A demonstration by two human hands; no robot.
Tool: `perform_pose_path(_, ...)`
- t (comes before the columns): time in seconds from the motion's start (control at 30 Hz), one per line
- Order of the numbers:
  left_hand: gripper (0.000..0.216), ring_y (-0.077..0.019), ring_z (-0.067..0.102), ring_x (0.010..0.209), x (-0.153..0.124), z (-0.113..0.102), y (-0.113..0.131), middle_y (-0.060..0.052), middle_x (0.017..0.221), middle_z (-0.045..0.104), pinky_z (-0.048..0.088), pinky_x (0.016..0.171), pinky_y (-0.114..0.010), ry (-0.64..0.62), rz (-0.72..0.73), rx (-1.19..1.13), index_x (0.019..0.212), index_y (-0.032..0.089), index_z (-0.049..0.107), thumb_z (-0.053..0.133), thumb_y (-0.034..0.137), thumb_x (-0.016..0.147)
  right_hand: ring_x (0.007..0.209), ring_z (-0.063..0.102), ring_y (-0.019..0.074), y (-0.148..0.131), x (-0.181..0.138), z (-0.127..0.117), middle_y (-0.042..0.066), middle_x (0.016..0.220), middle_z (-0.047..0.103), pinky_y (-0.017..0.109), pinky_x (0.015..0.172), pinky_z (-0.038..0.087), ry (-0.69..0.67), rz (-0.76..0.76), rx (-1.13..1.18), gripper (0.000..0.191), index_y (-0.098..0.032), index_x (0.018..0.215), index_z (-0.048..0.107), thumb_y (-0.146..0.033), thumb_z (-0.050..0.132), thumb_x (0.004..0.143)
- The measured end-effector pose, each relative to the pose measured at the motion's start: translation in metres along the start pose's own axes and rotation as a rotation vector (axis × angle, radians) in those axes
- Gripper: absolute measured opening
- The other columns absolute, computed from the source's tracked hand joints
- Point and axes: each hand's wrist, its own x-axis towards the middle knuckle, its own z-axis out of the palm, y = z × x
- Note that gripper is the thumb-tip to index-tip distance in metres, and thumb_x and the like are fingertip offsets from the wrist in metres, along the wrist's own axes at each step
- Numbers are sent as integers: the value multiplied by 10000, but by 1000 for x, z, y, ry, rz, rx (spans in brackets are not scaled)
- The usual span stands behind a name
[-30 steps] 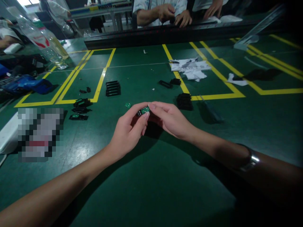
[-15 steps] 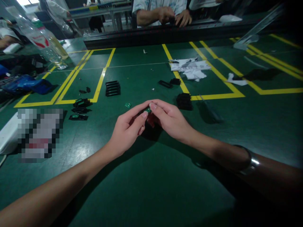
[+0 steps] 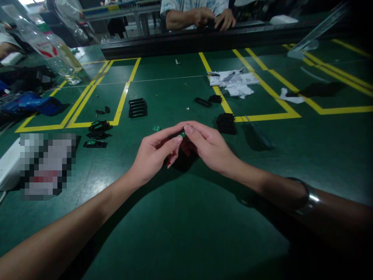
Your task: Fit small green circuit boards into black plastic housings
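Between my two thumbs and fingertips is a small green circuit board [image 3: 183, 134], mostly hidden by the fingers; a dark edge shows beside it, perhaps a black housing. My left hand [image 3: 155, 152] pinches it from the left, thumb on top. My right hand [image 3: 205, 146] grips it from the right, thumb pressed near its upper side. Just beyond my left fingers lies a loose green board [image 3: 156, 128]. Black frames [image 3: 138, 108] stand in a row farther off. To the left, black housings [image 3: 95, 144] hold green boards. Stacked black parts [image 3: 226, 123] sit beyond my right hand.
Crumpled white paper [image 3: 233, 82] lies at the back right, with a screwdriver-like tool [image 3: 259, 134] nearer. Plastic bottles [image 3: 58, 54], a blue power tool [image 3: 32, 104] and a white box [image 3: 14, 163] stand left. A black rail [image 3: 175, 42] crosses the back; another person's hands [image 3: 214, 18] work behind it.
My left fingers have shifted slightly around the board, with the lower fingers extending a little downward. Both hands keep their hold; the whole view has moved slightly.
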Motion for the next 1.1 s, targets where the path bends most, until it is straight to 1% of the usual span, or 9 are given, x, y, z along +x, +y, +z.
perform_pose_path(0.1,358,-82,525,527,0,-1,0,22,677,552,421,408,-176,-4,-15,-11,1324,320,735,711,308,966,759,595,156,-4,-2,1,21,890,666,286,677,471,14,-37,-71,365,-203,1192,709,-485,503,1088)
perform_pose_path(0.2,363,-81,529,528,0,-2,0,17,689,559,420,408,-175,-9,-23,-16,1324,317,735,719,305,962,756,594,154,-7,-3,2,18,873,663,279,671,467,31,-71,-141,365,-197,1162,720,-466,482,1099)
perform_pose_path(0.43,334,-83,526,521,0,-3,-1,10,693,558,420,403,-183,-14,-26,-2,1302,353,743,710,324,971,742,581,153,-8,-6,4,15,848,645,277,674,463,68,-120,-206,382,-198,1147,726,-468,460,1107)
perform_pose_path(0.63,343,-85,538,513,0,-1,2,6,697,602,442,409,-191,-14,-47,-11,1306,334,743,718,333,964,777,620,157,-12,-8,6,22,902,680,283,705,485,62,-149,-213,369,-197,1173,705,-434,427,1123)
perform_pose_path(0.77,343,-88,548,525,0,-1,3,0,714,634,456,424,-192,-25,-35,-19,1309,344,745,714,323,968,784,628,152,-12,-8,7,20,928,689,279,724,497,76,-177,-219,336,-206,1193,689,-419,439,1123)
perform_pose_path(0.97,375,-89,547,524,0,-2,3,-8,726,655,447,420,-192,-7,-45,9,1327,337,741,735,351,952,780,622,160,-14,-9,9,16,880,665,287,737,501,103,-169,-244,294,-213,1085,662,-402,439,1123)
perform_pose_path(1.1,357,-89,559,531,-1,-2,1,-10,745,673,453,427,-190,-13,-32,15,1319,346,742,721,344,963,780,616,156,-14,-11,11,11,870,651,283,729,495,115,-173,-252,276,-216,1069,642,-391,437,1126)
